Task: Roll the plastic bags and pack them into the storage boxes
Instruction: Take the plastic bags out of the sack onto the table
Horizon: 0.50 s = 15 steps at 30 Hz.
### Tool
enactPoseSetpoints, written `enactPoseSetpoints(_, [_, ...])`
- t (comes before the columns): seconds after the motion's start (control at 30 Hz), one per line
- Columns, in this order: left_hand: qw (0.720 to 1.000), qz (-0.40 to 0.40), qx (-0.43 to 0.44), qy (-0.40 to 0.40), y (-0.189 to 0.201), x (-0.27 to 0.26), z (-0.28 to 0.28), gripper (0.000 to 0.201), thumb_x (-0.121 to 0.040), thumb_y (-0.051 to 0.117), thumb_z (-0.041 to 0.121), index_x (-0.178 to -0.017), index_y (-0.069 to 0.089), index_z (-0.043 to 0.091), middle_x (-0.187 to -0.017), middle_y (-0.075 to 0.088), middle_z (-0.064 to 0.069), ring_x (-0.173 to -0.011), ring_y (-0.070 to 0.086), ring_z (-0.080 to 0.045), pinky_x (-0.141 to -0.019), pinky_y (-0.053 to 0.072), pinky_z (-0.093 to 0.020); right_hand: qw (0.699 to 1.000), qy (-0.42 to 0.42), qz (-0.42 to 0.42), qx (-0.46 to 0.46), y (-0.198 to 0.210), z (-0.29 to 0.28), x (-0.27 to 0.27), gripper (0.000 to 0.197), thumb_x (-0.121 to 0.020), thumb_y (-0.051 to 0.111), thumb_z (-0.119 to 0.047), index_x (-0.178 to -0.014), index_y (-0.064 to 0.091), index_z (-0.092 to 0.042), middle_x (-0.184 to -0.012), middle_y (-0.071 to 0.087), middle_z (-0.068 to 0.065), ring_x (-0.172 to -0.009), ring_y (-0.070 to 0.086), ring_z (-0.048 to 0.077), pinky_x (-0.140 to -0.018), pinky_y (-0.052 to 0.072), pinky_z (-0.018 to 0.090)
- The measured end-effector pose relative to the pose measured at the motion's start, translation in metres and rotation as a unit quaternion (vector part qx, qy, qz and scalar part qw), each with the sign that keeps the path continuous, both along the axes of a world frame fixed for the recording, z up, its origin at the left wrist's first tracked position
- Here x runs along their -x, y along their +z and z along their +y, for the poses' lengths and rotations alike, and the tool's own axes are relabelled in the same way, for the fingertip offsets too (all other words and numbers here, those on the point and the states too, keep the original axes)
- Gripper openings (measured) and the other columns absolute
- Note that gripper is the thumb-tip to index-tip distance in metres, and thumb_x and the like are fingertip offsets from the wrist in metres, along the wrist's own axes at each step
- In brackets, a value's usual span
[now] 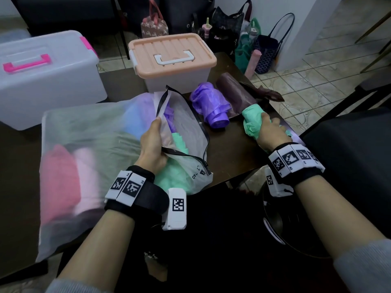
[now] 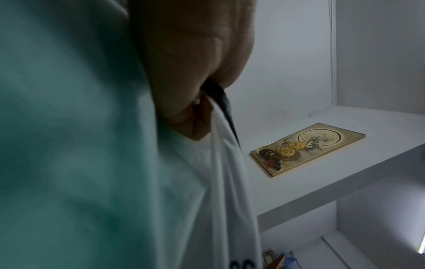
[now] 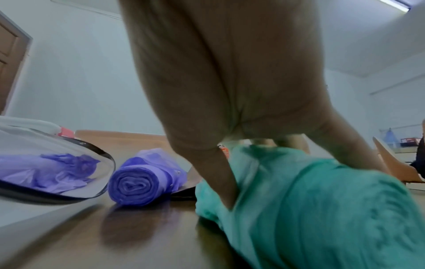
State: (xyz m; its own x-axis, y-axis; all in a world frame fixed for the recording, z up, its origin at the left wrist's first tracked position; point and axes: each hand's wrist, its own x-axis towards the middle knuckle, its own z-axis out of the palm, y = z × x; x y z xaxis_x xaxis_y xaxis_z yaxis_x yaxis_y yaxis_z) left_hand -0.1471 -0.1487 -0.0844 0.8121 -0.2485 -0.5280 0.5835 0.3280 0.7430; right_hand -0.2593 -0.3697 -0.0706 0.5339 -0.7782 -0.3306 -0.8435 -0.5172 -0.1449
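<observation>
Left hand [image 1: 151, 144] pinches the zip pouch [image 1: 186, 132] rim – right hand [image 1: 271, 132] grips the green roll [image 1: 251, 119]

We see a dark wooden table [image 1: 237, 157] on a patterned tiled floor [image 1: 300, 81], handbags [image 1: 249, 37] lined against a white wall [image 1: 273, 9], and a framed picture [image 2: 308, 149] hanging elsewhere.

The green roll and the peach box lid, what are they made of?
The green roll, gripped by the right hand, looks like thin, soft plastic film: it crinkles and bunches at the ends. The peach lid looks like hard, smooth moulded plastic, with stiff ribs and a white handle.
</observation>
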Motion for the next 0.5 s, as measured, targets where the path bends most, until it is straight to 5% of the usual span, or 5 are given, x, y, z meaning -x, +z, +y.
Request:
enactPoseSetpoints(0.1, [0.999,-0.018,-0.039,-0.009,0.0,-0.003,0.0,0.023,-0.094,0.052,0.029,-0.105,0.057,0.009,-0.08,0.057,-0.005,-0.058,0.058,-0.015,-0.056,0.048,-0.024,1.0,0.0,0.004,0.0,0.009,0.002,-0.003,0.069,-0.09,0.052,-0.02,-0.147,0.013,-0.021,-0.146,0.02,0.018,-0.136,0.016,0.042,-0.108,0.021,0.061])
enactPoseSetpoints(0.17, [0.995,-0.049,-0.089,-0.016,0.003,-0.006,0.001,0.023,-0.093,0.052,0.03,-0.098,0.058,0.009,-0.087,0.057,-0.009,-0.072,0.056,-0.023,-0.067,0.046,-0.031,0.997,0.029,-0.035,0.059,0.02,0.011,-0.009,0.066,-0.09,0.053,-0.021,-0.146,0.019,-0.019,-0.149,0.018,0.017,-0.139,0.011,0.039,-0.109,0.016,0.06])
enactPoseSetpoints(0.27, [0.986,-0.087,-0.139,-0.036,0.011,-0.013,0.006,0.026,-0.095,0.049,0.034,-0.079,0.054,0.015,-0.073,0.05,-0.004,-0.064,0.049,-0.021,-0.061,0.04,-0.029,0.969,0.108,-0.212,0.069,0.039,0.038,-0.027,0.05,-0.092,0.048,-0.015,-0.141,0.036,-0.012,-0.144,0.034,0.016,-0.133,0.03,0.033,-0.108,0.027,0.044])
enactPoseSetpoints(0.4, [0.976,-0.098,-0.182,-0.062,0.012,-0.017,0.018,0.033,-0.096,0.045,0.042,-0.076,0.052,0.017,-0.069,0.048,-0.001,-0.058,0.045,-0.017,-0.057,0.037,-0.027,0.924,0.125,-0.3,-0.204,0.039,0.091,-0.056,0.035,-0.094,0.047,-0.012,-0.128,0.053,-0.003,-0.114,0.061,0.011,-0.092,0.061,0.023,-0.096,0.046,0.037])
enactPoseSetpoints(0.5, [0.971,-0.079,-0.212,-0.078,0.008,-0.013,0.024,0.04,-0.096,0.039,0.05,-0.08,0.053,0.016,-0.078,0.053,-0.004,-0.07,0.05,-0.02,-0.064,0.039,-0.031,0.898,0.093,-0.252,-0.348,0.02,0.129,-0.063,0.034,-0.093,0.049,-0.007,-0.12,0.051,0.014,-0.086,0.053,0.011,-0.071,0.051,0.021,-0.078,0.045,0.033])
